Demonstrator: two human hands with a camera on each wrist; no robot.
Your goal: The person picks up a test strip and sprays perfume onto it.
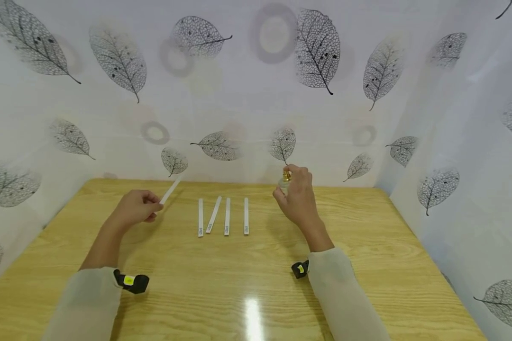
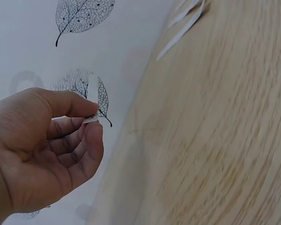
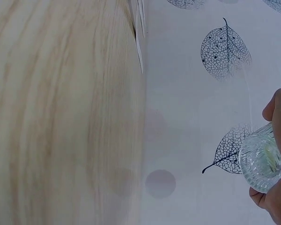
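Observation:
Between thumb and fingers my left hand [image 1: 137, 207] pinches one end of a white paper test strip [image 1: 171, 190], which slants up and away to the right. In the left wrist view the strip [image 2: 91, 119] shows end-on at the fingertips. My right hand [image 1: 298, 196] grips a small clear glass perfume bottle [image 1: 283, 183] with a gold spray neck [image 1: 286, 175], a finger at its top. From the right wrist, the ridged glass base of the bottle [image 3: 261, 161] faces the camera. Several more white strips [image 1: 228, 216] lie side by side on the table between the hands.
The wood-grain table [image 1: 222, 284] meets a white leaf-print curtain [image 1: 247, 109] at the back and sides. Each wrist wears a small black camera, one on the left [image 1: 132, 282] and one on the right [image 1: 300, 269]. Light glares on the table's near part.

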